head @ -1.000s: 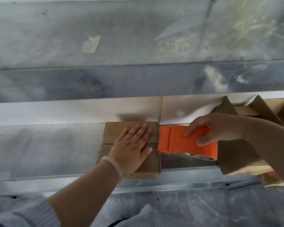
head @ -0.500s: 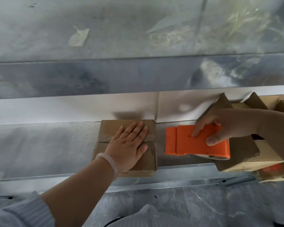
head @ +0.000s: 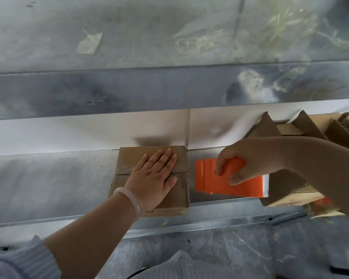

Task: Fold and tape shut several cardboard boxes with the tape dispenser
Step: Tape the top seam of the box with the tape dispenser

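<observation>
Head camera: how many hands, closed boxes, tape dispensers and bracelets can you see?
hands: 2 (left hand, right hand)
closed box: 1
tape dispenser: 1
bracelet: 1
total: 5
The heap of open boxes on the right overlaps too much to count.

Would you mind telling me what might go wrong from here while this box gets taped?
1. The left hand lies flat across the seam of the box, so the tape dispenser in the right hand may catch its fingers.
2. The box sits at the front edge of the ledge; a hard push might tip it off.
</observation>
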{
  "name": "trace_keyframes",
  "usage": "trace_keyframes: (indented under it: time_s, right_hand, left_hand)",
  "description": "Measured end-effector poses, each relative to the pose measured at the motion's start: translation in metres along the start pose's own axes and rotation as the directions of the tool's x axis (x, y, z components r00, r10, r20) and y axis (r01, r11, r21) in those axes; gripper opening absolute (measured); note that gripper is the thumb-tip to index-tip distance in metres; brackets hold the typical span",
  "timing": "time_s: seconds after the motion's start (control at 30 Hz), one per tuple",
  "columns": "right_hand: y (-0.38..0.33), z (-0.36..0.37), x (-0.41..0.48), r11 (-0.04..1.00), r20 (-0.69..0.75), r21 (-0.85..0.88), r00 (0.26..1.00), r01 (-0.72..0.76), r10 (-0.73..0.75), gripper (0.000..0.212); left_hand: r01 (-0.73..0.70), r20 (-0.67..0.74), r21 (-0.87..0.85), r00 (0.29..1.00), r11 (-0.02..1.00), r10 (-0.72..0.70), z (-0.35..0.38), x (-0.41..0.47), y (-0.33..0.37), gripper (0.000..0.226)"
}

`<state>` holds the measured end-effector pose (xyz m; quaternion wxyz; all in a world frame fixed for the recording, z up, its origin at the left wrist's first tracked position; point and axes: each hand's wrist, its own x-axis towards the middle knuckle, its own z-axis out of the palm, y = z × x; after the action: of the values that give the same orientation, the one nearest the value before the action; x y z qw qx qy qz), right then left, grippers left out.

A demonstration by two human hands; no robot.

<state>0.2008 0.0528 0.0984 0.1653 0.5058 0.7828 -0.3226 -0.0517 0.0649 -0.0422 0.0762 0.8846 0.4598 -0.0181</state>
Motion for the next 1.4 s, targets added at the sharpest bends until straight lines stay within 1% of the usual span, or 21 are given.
trace_keyframes:
  time_s: [0.17, 0.37, 0.47, 0.63, 0.87, 0.93, 1.1, 1.23, 1.33, 1.4]
  right_hand:
    - [-0.011, 0.005, 0.000, 0.999, -0.025, 0.022, 0.998, -0.049, 0.049, 0.021]
    - [-0.025, 0.013, 0.007, 0.996, -0.089, 0.019, 0.992, -0.089, 0.090, 0.021]
    - [-0.030, 0.017, 0.007, 0.994, -0.121, 0.038, 0.987, -0.104, 0.108, 0.022]
    - [-0.028, 0.025, 0.007, 0.979, -0.152, 0.160, 0.977, -0.126, 0.150, 0.021]
    - [-0.007, 0.018, -0.016, 0.962, -0.126, 0.229, 0.976, -0.147, 0.179, 0.019]
    - [-0.002, 0.016, -0.024, 0.959, -0.095, 0.251, 0.983, -0.128, 0.156, 0.021]
    - [0.002, 0.014, -0.036, 0.945, -0.029, 0.311, 0.992, -0.106, 0.121, 0.024]
    - [0.007, 0.016, -0.043, 0.929, 0.002, 0.359, 0.995, -0.091, 0.097, 0.025]
    - [0.008, 0.014, -0.046, 0.949, -0.014, 0.306, 0.997, -0.073, 0.081, 0.027]
    - [0.013, 0.011, -0.047, 0.969, -0.074, 0.236, 0.993, -0.068, 0.088, 0.034]
  left_hand:
    - [0.005, 0.004, -0.011, 1.000, 1.000, -0.005, -0.001, 0.000, 0.001, 0.067]
    - [0.011, 0.003, -0.017, 1.000, 1.000, -0.011, -0.001, 0.001, 0.001, 0.067]
    - [0.009, 0.005, -0.028, 1.000, 1.000, -0.009, 0.000, 0.001, 0.001, 0.071]
    - [0.007, 0.006, -0.023, 1.000, 1.000, -0.007, -0.001, 0.001, 0.001, 0.073]
    - [-0.029, -0.009, -0.002, 1.000, 1.000, 0.029, 0.000, -0.002, -0.005, 0.072]
    - [-0.058, -0.017, 0.010, 0.998, 0.998, 0.058, 0.000, -0.006, -0.010, 0.068]
    - [-0.110, -0.038, 0.030, 0.993, 0.993, 0.111, 0.004, -0.012, -0.020, 0.067]
    - [-0.118, -0.039, 0.008, 0.992, 0.993, 0.118, 0.004, -0.013, -0.020, 0.072]
    - [-0.118, -0.049, 0.034, 0.992, 0.992, 0.120, 0.004, -0.013, -0.021, 0.069]
    - [-0.115, -0.038, 0.041, 0.992, 0.992, 0.117, 0.004, -0.013, -0.021, 0.067]
